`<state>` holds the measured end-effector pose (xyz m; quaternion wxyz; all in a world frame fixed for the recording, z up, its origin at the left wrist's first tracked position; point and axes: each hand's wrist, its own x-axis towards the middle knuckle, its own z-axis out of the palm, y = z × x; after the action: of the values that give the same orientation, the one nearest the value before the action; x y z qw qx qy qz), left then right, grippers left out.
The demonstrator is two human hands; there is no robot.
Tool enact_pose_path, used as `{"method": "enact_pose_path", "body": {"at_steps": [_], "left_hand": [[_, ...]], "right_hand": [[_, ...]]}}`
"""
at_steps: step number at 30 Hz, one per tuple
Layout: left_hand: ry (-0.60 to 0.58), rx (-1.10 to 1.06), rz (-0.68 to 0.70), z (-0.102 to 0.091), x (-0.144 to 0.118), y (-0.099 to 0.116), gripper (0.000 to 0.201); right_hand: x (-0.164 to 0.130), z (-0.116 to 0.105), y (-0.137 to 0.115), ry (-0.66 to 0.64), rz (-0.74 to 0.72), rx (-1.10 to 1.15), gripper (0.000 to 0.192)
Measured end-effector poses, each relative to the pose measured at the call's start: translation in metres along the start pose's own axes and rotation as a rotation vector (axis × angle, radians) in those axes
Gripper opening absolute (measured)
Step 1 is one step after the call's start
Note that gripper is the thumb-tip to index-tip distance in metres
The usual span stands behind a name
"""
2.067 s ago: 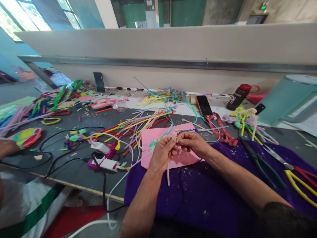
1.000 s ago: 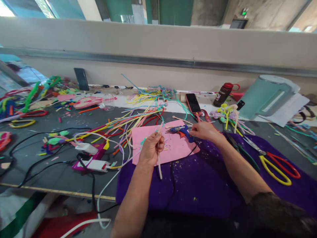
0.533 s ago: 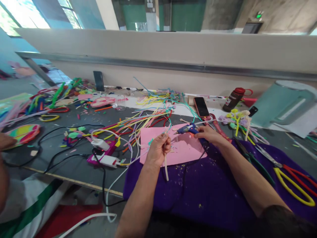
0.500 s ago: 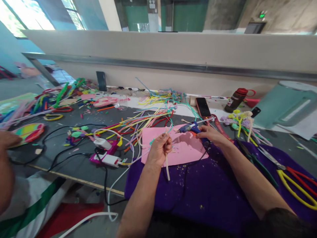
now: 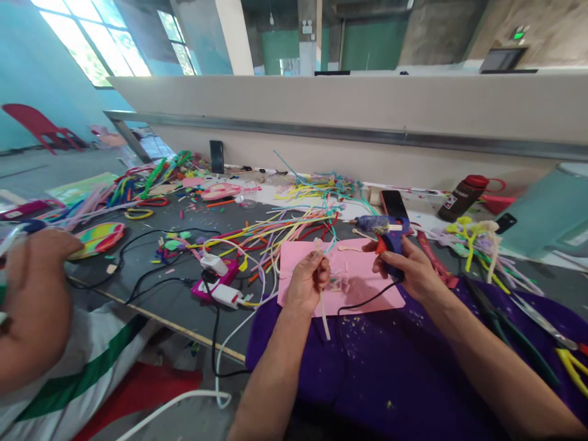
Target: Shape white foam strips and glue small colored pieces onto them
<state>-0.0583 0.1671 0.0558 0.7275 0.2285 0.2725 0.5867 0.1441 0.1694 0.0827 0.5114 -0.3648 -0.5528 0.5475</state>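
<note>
My left hand [image 5: 309,280] is closed around a thin cream-coloured fuzzy stem, like a pipe cleaner [image 5: 325,318], whose tail hangs below the fist. A small pale tip pokes out above the fingers; its shape is too small to make out. My right hand [image 5: 407,263] grips the handle of a blue glue gun [image 5: 379,225], its nozzle pointing left, with fingers by the orange trigger. Beneath both hands lies a pink sheet [image 5: 294,252] with small scraps on it, on a dark purple cloth [image 5: 358,373].
Colourful pipe cleaners [image 5: 271,229] spread behind the sheet. A magenta power strip [image 5: 202,289] with white plugs and cords sits left. Scissors [image 5: 546,321], a phone [image 5: 394,205] and a brown bottle [image 5: 463,197] are at right. A co-worker's arm [image 5: 34,294] reaches in from the left.
My right hand has lifted and turned the glue gun upright; it lay lower beside the sheet, loosely touched. My left hand keeps its stem. The view has shifted, and the co-worker's arm shows more.
</note>
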Motion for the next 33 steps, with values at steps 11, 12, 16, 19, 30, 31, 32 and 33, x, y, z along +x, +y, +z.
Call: {"method": "enact_pose_path", "body": {"at_steps": [11, 12, 16, 19, 30, 31, 32, 33], "left_hand": [[0.044, 0.105, 0.061, -0.003, 0.001, -0.004, 0.028], [0.050, 0.111, 0.063, -0.004, 0.001, -0.004, 0.028], [0.083, 0.134, 0.075, -0.004, 0.000, -0.003, 0.029], [0.092, 0.150, 0.095, -0.004, 0.000, -0.003, 0.030], [0.089, 0.233, 0.171, -0.005, -0.001, -0.006, 0.028], [0.091, 0.237, 0.173, -0.004, -0.001, -0.006, 0.028], [0.093, 0.239, 0.175, -0.004, -0.001, -0.005, 0.028], [0.094, 0.243, 0.176, -0.003, -0.001, -0.005, 0.028]], "right_hand": [[-0.015, 0.016, -0.007, 0.021, -0.040, -0.019, 0.033], [-0.016, 0.016, -0.007, 0.012, -0.039, -0.043, 0.031], [-0.019, 0.017, -0.007, 0.003, -0.039, -0.257, 0.020], [-0.023, 0.018, -0.007, 0.045, -0.053, -0.474, 0.019], [-0.027, 0.019, -0.005, 0.060, -0.081, -0.680, 0.033], [-0.027, 0.019, -0.005, 0.069, -0.085, -0.687, 0.033], [-0.027, 0.019, -0.005, 0.080, -0.092, -0.698, 0.033], [-0.027, 0.019, -0.005, 0.093, -0.104, -0.712, 0.032]]}}
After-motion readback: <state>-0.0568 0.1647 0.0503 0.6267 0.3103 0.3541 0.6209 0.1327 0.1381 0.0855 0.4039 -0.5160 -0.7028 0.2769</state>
